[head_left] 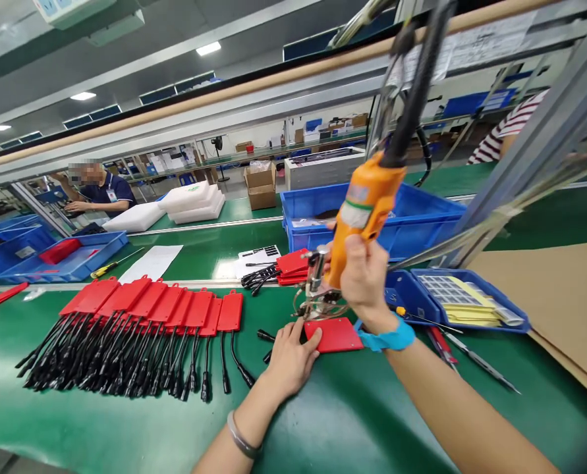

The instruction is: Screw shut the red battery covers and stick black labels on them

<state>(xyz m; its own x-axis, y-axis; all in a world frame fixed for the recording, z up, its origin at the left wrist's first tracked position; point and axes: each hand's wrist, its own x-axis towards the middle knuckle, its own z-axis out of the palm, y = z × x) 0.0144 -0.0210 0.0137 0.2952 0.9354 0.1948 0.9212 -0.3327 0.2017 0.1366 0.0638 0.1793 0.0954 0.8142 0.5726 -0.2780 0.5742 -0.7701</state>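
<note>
My right hand (365, 276) is wrapped round an orange electric screwdriver (356, 214), held nearly upright with its metal tip end over a flat red plastic case (333, 334) on the bench. My left hand (292, 359) holds the left end of this case, thumb on its top and fingers at its edge. Black cable ends (266, 335) poke out just left of that hand. Further left lies a long overlapping row of similar red cases (194, 308) with black cables towards me. A smaller pile of red cases (292, 264) lies behind the screwdriver.
Behind the work stands a large blue bin (424, 227). At right are a blue tray (513, 319) of yellow label sheets, tweezers (485, 363) and cardboard (560, 289). A yellow screwdriver (109, 266) and white paper (151, 263) lie back left. A co-worker (103, 191) sits beyond.
</note>
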